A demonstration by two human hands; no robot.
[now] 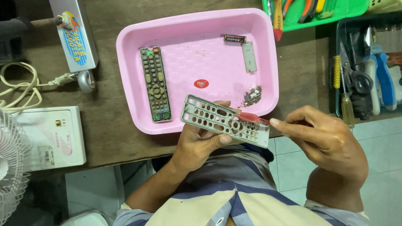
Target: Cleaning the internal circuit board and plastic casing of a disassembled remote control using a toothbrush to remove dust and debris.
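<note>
Over the near edge of the wooden table [109, 138], just in front of the pink tray [197, 54], the left hand [197, 144] grasps a grey remote-control cover [224, 120] full of button holes, fingers underneath and thumb curled over its near edge, holding it flat and slightly tilted. The right hand [324, 140] pinches the handle of a red toothbrush [251, 118], whose bristled head rests against the cover near its right end. Inside the tray, a circuit board with its rubber keypad [155, 83] lies along the left side, a battery [234, 39] and a small grey battery lid [249, 56] lie near the far right corner, and a small heap of dirt [253, 96] sits by the near right edge. On the left part of the table stand a white box [52, 136] with a cable [21, 86], and a white fan [12, 167] shows at the left edge. At the right end, a dark bin [368, 67] holds scissors and screwdrivers, with a green tray [318, 10] of tools beyond it.
</note>
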